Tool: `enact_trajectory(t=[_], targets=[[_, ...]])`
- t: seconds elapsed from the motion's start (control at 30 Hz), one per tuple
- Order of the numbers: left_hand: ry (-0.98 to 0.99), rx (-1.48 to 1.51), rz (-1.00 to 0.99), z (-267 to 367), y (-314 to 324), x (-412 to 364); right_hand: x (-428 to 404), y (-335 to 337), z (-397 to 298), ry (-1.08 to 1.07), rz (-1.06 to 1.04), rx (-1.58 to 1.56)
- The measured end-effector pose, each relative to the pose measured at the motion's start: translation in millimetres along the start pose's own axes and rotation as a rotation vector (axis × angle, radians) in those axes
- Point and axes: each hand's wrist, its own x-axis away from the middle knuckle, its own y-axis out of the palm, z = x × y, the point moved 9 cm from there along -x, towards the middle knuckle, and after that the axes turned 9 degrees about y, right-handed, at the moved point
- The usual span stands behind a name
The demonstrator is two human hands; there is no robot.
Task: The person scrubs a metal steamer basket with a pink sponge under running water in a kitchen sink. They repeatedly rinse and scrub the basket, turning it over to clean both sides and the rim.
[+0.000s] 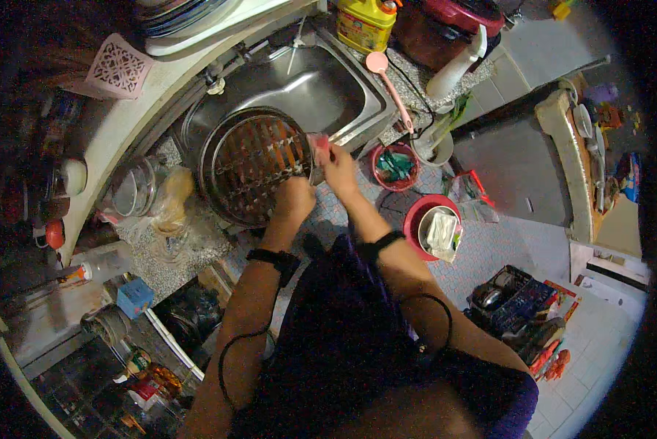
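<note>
A round metal pan (206, 181) with a slatted, rust-brown grate (262, 145) across it rests over the near left part of the stainless steel sink (328, 93). My left hand (295, 202) is closed at the pan's near right rim and seems to grip it; the fingertips are hidden beneath the fist. At the pan's right edge, my right hand (339, 171) pinches a small pink-red item (320, 144), too blurred to name. Pale flecks or glints dot the grate. Both wrists wear dark bands.
Left of the pan stand a glass jar (133, 189) and a yellowish plastic bag (174, 192). A pink ladle (391, 90) and yellow jug (365, 24) are right of the sink. Lower down sit a pink basket (392, 184), white bowl (443, 148) and red basin (413, 217).
</note>
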Motion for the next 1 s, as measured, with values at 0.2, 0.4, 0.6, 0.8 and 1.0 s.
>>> enact_trajectory(t=[0.2, 0.4, 0.6, 0.8, 1.0], targets=[[0.016, -0.001, -0.082, 2.5, 5.4, 4.3, 4.8, 1.4, -1.7, 0.168, -0.063, -0.001], [0.105, -0.055, 0.023, 0.7, -2.5, -1.2, -23.7, 12.9, 19.8, 0.076, -0.068, 0.224], [0.195, -0.174, -0.141, -1.6, 17.0, 9.2, 39.0, -3.2, 30.9, 0.203, -0.240, -0.076], [0.458, 0.348, 0.401, 72.2, -102.0, 44.6, 55.1, -43.0, -104.0, -0.125, -0.250, -0.033], [-0.037, 1.389, 0.259, 101.6, -154.9, 22.6, 96.4, -66.6, -193.4, -0.483, -0.109, 0.238]])
